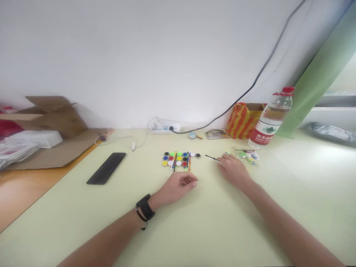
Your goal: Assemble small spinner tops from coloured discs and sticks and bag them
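Observation:
My left hand [178, 188] rests on the table with its fingers loosely curled and a gap to the thumb; nothing shows in it. Just beyond it sit small round pots with coloured lids [165, 158] in rows, yellow, red, blue, white, green and black. Thin coloured sticks [175, 160] lie across them in two bunches. My right hand [235, 170] is low over the table, fingers bent down together, with black and white thin sticks [213, 158] poking out at its thumb side. Beside its knuckles lies a clear bag of small coloured pieces [250, 157].
A black phone [106, 168] lies at left, near a cardboard box [57, 115]. Along the wall are a power strip [161, 128] with cables, glasses [217, 133], a striped paper bag [241, 120] and a large water bottle [269, 122].

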Available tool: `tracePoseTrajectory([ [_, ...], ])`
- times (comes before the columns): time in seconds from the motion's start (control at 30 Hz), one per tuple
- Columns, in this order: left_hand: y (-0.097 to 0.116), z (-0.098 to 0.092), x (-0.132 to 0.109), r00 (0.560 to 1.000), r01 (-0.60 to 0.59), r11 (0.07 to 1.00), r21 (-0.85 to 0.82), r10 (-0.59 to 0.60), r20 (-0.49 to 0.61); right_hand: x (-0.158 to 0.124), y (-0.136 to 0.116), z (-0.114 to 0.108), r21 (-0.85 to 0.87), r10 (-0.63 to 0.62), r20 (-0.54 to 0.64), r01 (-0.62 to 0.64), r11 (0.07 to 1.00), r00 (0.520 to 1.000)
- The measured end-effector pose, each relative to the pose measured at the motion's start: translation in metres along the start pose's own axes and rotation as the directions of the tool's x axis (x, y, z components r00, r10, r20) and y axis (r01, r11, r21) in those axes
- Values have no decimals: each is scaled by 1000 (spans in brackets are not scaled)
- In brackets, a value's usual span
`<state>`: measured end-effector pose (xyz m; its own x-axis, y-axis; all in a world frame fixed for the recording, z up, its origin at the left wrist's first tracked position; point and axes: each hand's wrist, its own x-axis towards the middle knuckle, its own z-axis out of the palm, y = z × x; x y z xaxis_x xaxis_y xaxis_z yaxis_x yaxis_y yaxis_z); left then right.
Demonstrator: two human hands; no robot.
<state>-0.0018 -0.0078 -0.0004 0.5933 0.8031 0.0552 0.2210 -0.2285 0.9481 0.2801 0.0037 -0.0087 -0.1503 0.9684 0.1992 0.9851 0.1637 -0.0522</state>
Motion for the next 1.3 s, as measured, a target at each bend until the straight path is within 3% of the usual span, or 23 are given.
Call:
tracePoseTrajectory([
  [0.37,0,0,0,1000,11,1000,12,-12,4,-6,-9,-3,210,-28,-16,30,977,999],
  [0.6,-1,0,0,1000,-1,1000,3,1,4,-10,-21,-6,572,-124,-120,171,802,985],
  [0.7,0,1,0,1000,-1,1000,0,1,9,-9,-24,-2,599,-155,-218,258,758,963],
  [0.9,1,1,0,1000,9,1000,8,-9,13,-4,-22,12,661,-116,-284,282,696,952],
  [1.2,-2,1,0,1000,5,1000,10,-5,15,1,-20,18,473,-117,-376,299,829,919],
  [1.3,-1,1,1,1000,9,1000,11,-9,15,2,-20,17,516,-86,-325,253,818,942],
])
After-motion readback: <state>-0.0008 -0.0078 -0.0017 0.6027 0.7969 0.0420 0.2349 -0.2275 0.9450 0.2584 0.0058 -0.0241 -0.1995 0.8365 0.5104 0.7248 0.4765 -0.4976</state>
